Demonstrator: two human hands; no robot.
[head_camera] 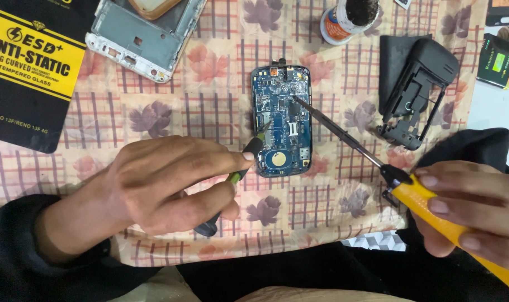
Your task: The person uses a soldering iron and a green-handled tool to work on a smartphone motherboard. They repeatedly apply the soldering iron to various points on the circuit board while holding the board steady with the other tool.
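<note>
A blue phone circuit board lies on the checked, leaf-patterned cloth. My left hand grips a small tool with a green and black handle; its tip touches the board's left side. My right hand holds a yellow-handled soldering iron. The iron's long dark shaft slants up-left, and its tip rests on the board's upper middle.
A silver-white phone frame lies at the top left beside a black and yellow flat package. A black plastic phone housing sits to the right. A small round jar stands at the top. A green box is far right.
</note>
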